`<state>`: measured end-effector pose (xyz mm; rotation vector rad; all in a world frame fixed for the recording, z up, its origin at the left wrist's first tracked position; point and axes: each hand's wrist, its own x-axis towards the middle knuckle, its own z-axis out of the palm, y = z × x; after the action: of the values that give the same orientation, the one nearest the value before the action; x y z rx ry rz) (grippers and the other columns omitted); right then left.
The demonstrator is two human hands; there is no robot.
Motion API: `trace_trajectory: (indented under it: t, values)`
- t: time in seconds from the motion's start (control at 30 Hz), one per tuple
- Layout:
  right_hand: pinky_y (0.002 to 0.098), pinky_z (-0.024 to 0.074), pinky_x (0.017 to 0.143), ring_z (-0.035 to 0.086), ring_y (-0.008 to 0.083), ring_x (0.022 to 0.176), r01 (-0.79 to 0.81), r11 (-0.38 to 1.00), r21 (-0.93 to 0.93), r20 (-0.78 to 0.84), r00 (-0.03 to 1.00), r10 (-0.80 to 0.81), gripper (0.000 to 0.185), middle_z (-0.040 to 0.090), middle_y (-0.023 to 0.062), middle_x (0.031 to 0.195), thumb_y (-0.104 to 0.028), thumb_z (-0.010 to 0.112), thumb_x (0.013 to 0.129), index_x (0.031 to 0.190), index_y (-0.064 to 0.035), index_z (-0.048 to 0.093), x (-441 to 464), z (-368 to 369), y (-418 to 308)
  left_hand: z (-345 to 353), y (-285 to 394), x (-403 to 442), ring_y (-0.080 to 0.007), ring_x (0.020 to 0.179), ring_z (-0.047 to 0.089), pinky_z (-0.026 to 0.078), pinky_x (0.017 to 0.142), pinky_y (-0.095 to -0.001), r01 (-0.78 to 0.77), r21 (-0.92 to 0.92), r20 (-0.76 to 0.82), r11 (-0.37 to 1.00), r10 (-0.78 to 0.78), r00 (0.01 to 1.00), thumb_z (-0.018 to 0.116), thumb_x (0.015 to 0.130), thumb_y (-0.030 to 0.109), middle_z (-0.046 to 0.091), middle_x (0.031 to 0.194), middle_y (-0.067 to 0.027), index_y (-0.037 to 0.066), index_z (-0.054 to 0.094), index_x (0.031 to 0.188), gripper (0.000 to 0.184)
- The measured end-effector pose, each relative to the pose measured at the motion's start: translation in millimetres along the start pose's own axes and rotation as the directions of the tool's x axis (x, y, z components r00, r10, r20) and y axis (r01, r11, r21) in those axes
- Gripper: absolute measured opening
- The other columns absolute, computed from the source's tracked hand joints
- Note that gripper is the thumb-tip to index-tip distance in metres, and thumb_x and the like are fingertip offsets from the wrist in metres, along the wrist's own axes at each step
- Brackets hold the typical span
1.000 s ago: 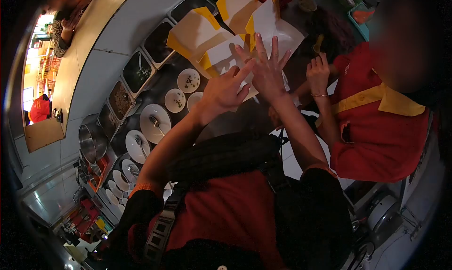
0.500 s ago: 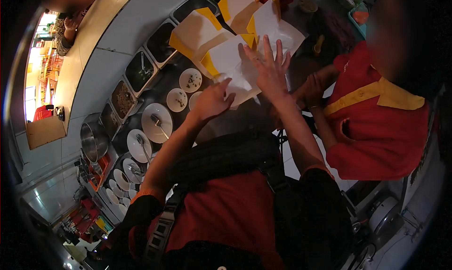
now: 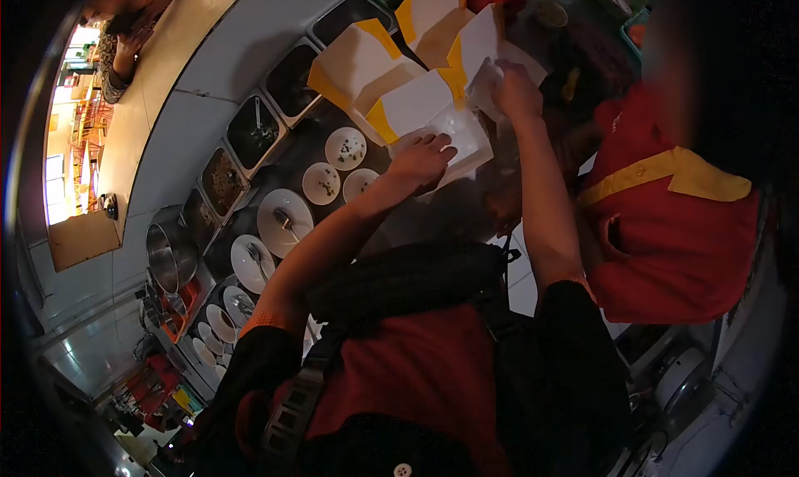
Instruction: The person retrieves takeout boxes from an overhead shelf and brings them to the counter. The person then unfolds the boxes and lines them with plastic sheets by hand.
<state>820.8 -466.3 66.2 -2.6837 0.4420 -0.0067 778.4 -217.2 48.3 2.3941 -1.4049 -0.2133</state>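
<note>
Several takeaway boxes, white with yellow sides, stand with lids up on the dark counter. My left hand (image 3: 424,159) rests at the near left edge of the front box (image 3: 412,111), its bent fingers slightly apart over the white paper liner (image 3: 468,148). My right hand (image 3: 519,94) reaches into the box to the right (image 3: 477,42), fingers closed at a pale sheet of paper (image 3: 483,84); the fingertips are partly hidden. Left of the boxes stand three small white bowls, one of them (image 3: 345,148) with green bits inside.
Metal food pans (image 3: 252,131) line the counter's left side. White bowls with spoons (image 3: 285,221) and a steel pot (image 3: 171,256) stand nearer. A co-worker in a red shirt (image 3: 666,252) is close on my right. Another person's arm (image 3: 121,61) is beyond the ledge.
My right hand has gone from spread fingers above the front box to closed fingers at the right box. My left hand has moved right onto the front box's edge. The view has shifted slightly.
</note>
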Motion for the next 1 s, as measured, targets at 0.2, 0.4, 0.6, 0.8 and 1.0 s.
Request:
trace_trajectory:
  t: [0.2, 0.4, 0.6, 0.8, 1.0]
  values:
    - [0.0432, 0.0521, 0.092, 0.053, 0.0358, 0.125, -0.109, 0.940, -0.322, 0.266, 0.943, 0.200, 0.093, 0.023, 0.0208, 0.154, -0.047, 0.074, 0.075, 0.150, -0.0243, 0.023, 23.0, 25.9, 8.2, 1.3, -12.6, 24.5, -0.0354, 0.113, 0.056, 0.048, 0.094, -0.0426, 0.073, 0.065, 0.327, 0.995, -0.090, 0.941, 0.060, 0.079, 0.010, 0.048, 0.131, -0.0119, 0.011, 0.052, 0.125, 0.047]
    - [0.0419, 0.0483, 0.098, 0.044, 0.0351, 0.133, -0.164, 0.904, -0.395, 0.358, 0.879, 0.316, 0.108, 0.012, 0.0224, 0.158, -0.061, 0.073, 0.069, 0.153, -0.0265, 0.014, 31.3, 38.6, 15.6, 23.0, -32.4, 17.4, -0.0366, 0.115, 0.057, 0.047, 0.098, -0.0420, 0.068, -0.034, 0.259, 0.997, -0.057, 0.964, 0.055, 0.083, 0.011, 0.035, 0.150, -0.0096, 0.016, 0.042, 0.139, 0.058]
    - [0.0459, 0.0432, 0.103, 0.044, 0.0376, 0.133, -0.125, 0.917, -0.380, 0.386, 0.879, 0.280, 0.097, 0.016, 0.0234, 0.157, -0.053, 0.071, 0.073, 0.149, -0.0290, 0.018, 37.6, 38.8, 12.9, 17.6, -35.9, 27.0, -0.0334, 0.118, 0.056, 0.047, 0.097, -0.0405, 0.099, -0.111, 0.424, 0.989, -0.043, 0.905, 0.054, 0.083, 0.010, 0.032, 0.154, -0.0057, 0.019, 0.037, 0.144, 0.064]
    - [0.0446, 0.0467, 0.097, 0.052, 0.0367, 0.123, -0.133, 0.963, -0.236, 0.299, 0.933, 0.202, 0.068, 0.043, 0.0224, 0.141, -0.040, 0.068, 0.083, 0.142, -0.0201, 0.039, 26.0, 5.3, 9.4, 1.5, -24.0, 16.5, -0.0336, 0.110, 0.059, 0.049, 0.092, -0.0422, 0.031, -0.214, 0.253, 0.976, 0.025, 0.967, 0.058, 0.082, 0.010, 0.050, 0.137, -0.0095, 0.014, 0.049, 0.133, 0.051]
    - [0.0447, 0.0498, 0.087, 0.063, 0.0323, 0.106, -0.090, 0.992, 0.086, -0.006, 0.996, 0.091, 0.044, 0.064, 0.0187, 0.112, -0.035, 0.063, 0.088, 0.124, -0.0105, 0.056, -53.1, -48.9, -5.1, 0.9, -23.3, -13.3, -0.0348, 0.107, 0.059, 0.049, 0.090, -0.0438, 0.185, -0.151, 0.096, 0.971, -0.172, 0.980, 0.063, 0.079, 0.010, 0.059, 0.118, -0.0146, 0.007, 0.058, 0.119, 0.041]
